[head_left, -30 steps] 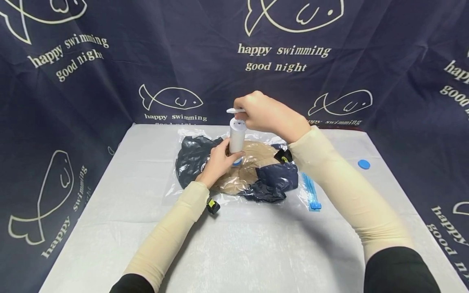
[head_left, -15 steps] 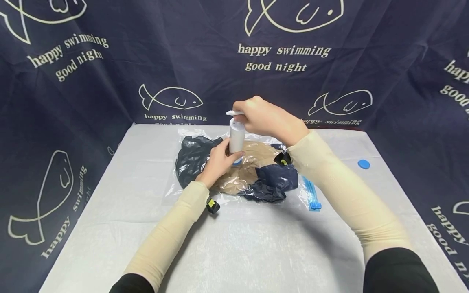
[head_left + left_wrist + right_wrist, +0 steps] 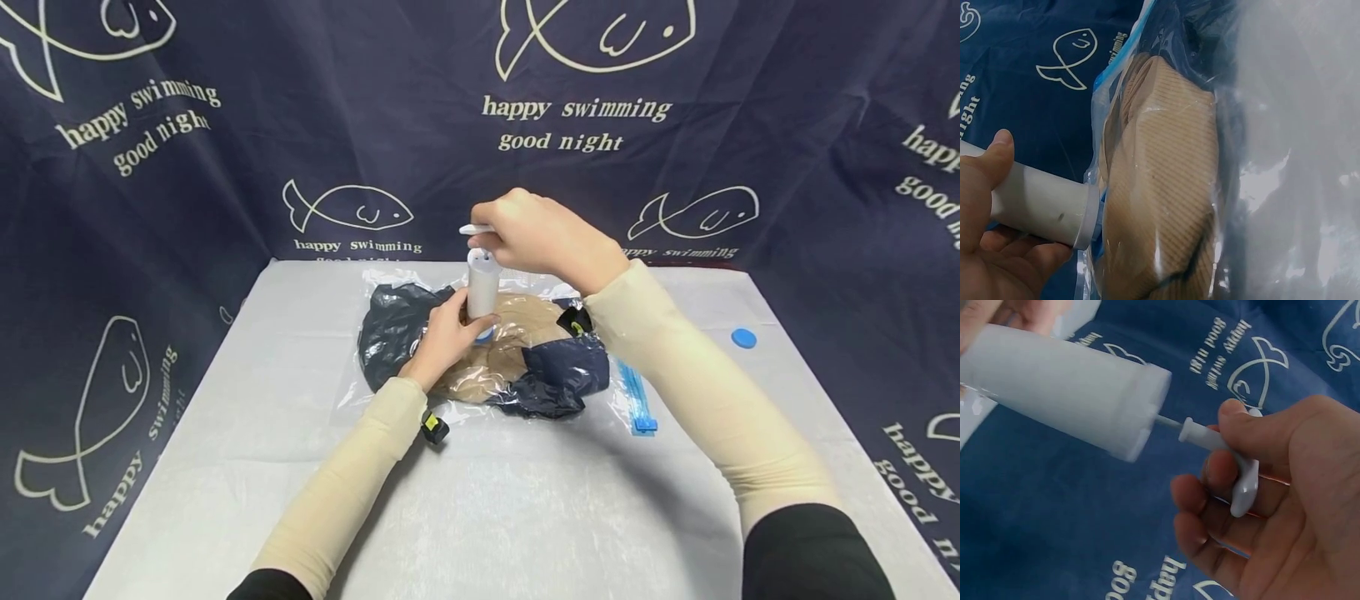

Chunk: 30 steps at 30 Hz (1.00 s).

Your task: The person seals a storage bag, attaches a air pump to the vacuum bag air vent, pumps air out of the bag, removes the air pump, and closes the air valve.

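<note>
My left hand (image 3: 444,335) grips the white cylinder of a hand pump (image 3: 482,290), which stands upright on a clear plastic storage bag (image 3: 349,398). The pump's lower end meets a blue valve (image 3: 484,335) on the bag. Above it, my right hand (image 3: 536,232) curls its fingers round the pump's white T-shaped handle (image 3: 1246,487). In the right wrist view a thin metal rod (image 3: 1169,420) shows between handle and cylinder. Through the bag show a tan ribbed garment (image 3: 1166,156), a dark garment (image 3: 397,337) and a navy one (image 3: 570,364).
A round blue cap (image 3: 744,337) lies on the white-covered table (image 3: 525,508) to the right. The bag's blue zip edge with its slider (image 3: 645,425) lies beside my right forearm. A dark blue fish-print curtain (image 3: 450,125) encloses the table's back and sides.
My right hand dips with the pump handle toward the cylinder, then rises again, showing slightly more of a gap now. My left hand keeps its grip. The head view shifts slightly.
</note>
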{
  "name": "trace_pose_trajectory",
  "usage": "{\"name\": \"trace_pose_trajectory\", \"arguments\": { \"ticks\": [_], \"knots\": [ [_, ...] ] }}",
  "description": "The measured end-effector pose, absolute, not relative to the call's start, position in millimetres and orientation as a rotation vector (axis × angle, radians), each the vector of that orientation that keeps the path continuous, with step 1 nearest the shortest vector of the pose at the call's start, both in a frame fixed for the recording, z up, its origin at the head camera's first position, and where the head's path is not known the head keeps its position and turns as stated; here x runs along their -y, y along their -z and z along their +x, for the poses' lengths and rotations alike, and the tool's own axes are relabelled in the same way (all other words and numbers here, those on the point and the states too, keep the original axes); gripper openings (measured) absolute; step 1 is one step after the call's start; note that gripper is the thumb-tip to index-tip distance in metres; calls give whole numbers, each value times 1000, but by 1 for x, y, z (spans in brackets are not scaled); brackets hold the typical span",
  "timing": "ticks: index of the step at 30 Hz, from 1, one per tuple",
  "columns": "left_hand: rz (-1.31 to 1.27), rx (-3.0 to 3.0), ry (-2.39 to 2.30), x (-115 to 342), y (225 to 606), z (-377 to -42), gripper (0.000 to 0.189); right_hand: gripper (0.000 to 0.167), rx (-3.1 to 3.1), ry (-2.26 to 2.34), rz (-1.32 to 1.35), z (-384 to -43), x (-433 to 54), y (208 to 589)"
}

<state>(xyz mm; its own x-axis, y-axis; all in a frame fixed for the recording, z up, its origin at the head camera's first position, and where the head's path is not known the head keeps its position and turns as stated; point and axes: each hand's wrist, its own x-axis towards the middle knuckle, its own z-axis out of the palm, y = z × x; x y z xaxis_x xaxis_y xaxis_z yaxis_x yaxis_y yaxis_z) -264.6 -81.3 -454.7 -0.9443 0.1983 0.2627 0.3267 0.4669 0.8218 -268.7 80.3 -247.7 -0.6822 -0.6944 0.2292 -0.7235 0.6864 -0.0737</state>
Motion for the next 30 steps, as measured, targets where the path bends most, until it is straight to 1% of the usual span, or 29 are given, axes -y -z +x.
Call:
{"name": "trace_pose_trajectory", "arguments": {
  "ticks": [4, 11, 19, 24, 30],
  "knots": [
    [-459, 2582, 1481, 81, 454, -263, 47, 18, 2667, -269, 1129, -265, -81, 234],
    [-446, 2582, 1476, 81, 454, -263, 47, 18, 2437, -376, 1166, -260, -86, 209],
    [-436, 2575, 1511, 81, 456, -263, 47, 19, 2158, -520, 1117, -254, -84, 190],
    [-435, 2577, 1498, 81, 456, -263, 48, 17, 2196, -513, 1114, -253, -83, 190],
    [-443, 2572, 1485, 80, 455, -262, 47, 18, 2393, -428, 1104, -257, -82, 208]
  ]
}}
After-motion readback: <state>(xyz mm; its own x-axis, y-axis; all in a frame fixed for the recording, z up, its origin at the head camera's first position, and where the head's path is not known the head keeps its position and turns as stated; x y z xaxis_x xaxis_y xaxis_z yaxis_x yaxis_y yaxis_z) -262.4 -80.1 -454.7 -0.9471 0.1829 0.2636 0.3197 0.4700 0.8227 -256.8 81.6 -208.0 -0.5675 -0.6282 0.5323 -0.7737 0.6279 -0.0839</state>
